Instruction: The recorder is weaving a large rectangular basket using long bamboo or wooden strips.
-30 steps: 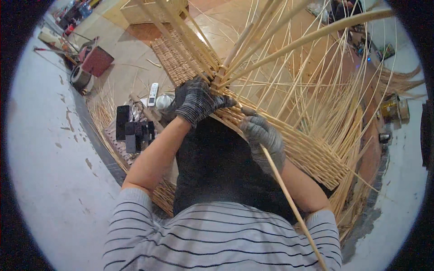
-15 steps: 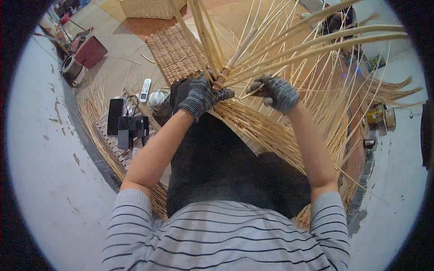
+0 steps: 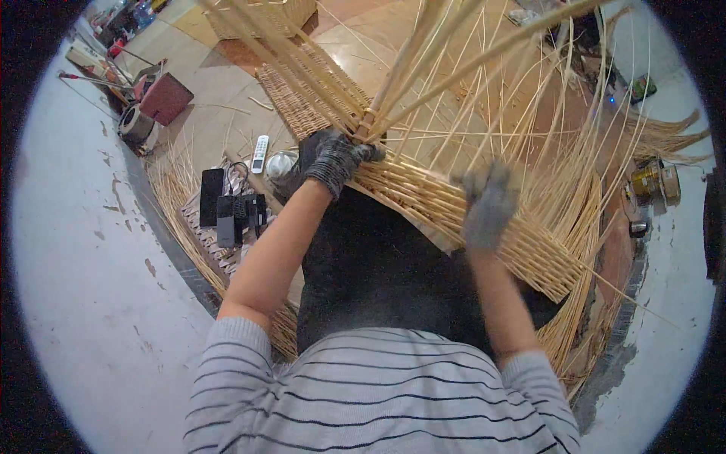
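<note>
My left hand [image 3: 336, 160], in a grey knit glove, is closed around the corner of a wicker piece where a thick wooden stick [image 3: 369, 119] and several pale rods [image 3: 431, 72] fan upward and away. From that corner a band of woven wicker [image 3: 423, 193] slants down to the right across my lap. Over this band is my gloved right hand [image 3: 491, 208], smeared by motion. Its fingers are too blurred to read, and whether it holds a rod cannot be made out. A black cloth [image 3: 378, 257] covers my lap under the weaving.
Long loose rods [image 3: 560, 151] spread over the floor at the right. Beyond my left hand lies a woven wicker panel [image 3: 291, 98], with a wicker basket [image 3: 261, 19] farther off. A white remote control [image 3: 260, 153] and black devices [image 3: 234, 216] lie at left, near a wall [image 3: 91, 250].
My right hand has moved right and down, away from the corner, along the woven band. The rods have swung left, and more of the band shows. My left hand keeps its hold.
</note>
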### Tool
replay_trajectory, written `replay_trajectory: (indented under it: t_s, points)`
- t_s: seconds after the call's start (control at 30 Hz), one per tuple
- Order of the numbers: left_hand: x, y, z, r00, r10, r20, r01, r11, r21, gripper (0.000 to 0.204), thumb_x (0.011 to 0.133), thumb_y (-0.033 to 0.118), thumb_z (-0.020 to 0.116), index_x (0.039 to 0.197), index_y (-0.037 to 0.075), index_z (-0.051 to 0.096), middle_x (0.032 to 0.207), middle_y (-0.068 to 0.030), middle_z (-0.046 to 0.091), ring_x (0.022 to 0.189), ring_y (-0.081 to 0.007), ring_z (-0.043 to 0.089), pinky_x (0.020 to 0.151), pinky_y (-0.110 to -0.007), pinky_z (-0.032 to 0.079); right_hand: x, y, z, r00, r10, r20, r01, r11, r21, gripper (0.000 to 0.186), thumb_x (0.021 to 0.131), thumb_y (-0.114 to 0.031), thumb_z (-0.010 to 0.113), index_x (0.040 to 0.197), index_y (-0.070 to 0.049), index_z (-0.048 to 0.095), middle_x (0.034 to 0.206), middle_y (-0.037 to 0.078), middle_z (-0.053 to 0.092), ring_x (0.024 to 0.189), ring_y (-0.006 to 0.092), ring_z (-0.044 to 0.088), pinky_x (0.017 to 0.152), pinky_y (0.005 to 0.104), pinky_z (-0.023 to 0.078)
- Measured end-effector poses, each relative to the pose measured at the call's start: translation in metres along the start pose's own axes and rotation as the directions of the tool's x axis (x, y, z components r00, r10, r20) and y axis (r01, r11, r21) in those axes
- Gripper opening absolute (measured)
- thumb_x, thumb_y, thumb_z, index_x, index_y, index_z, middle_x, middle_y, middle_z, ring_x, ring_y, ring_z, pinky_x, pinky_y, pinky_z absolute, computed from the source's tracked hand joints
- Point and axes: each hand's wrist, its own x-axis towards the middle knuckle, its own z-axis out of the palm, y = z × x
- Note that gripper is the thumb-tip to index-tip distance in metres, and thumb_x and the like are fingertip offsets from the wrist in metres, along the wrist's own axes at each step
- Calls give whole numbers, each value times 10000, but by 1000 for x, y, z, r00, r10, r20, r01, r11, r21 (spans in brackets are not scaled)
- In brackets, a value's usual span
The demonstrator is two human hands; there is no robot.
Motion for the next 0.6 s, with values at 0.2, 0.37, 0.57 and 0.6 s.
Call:
replay_trajectory:
  t_s: [0.2,0.37,0.57,0.6]
  points:
    - [-86,-5,-46,968,102,-228,-246,542,-803,418,816,211,545,1134,-43,447,1105,-143,516,1000,-199,499,887,-300,394,7,0,-38,944,146,-297,-77,970,231,136,889,-181,439,869,-48,452,525,-22,293,440,101,330,672,406,515]
    - [-44,40,4,531,796,-290,-829,559,18,522,675,320,686,1060,24,494,1056,-178,527,919,-309,534,783,-402,439,-2,-4,-24,948,151,-279,-94,974,207,120,888,-170,432,835,-65,454,510,-20,309,443,109,356,684,421,514]
    - [-8,29,52,441,844,-305,-742,534,406,527,706,393,620,1067,30,495,1036,-156,508,876,-340,523,761,-411,424,-23,8,-25,989,-99,-111,118,976,180,75,867,-113,478,898,-45,469,728,65,519,649,189,539,722,391,515]
    - [-8,28,53,431,854,-293,-755,519,401,527,706,393,620,1067,30,495,1036,-156,508,876,-340,523,761,-411,424,-18,2,-39,986,-107,-131,130,975,180,75,867,-113,478,898,-45,469,728,65,519,649,189,539,722,391,515]
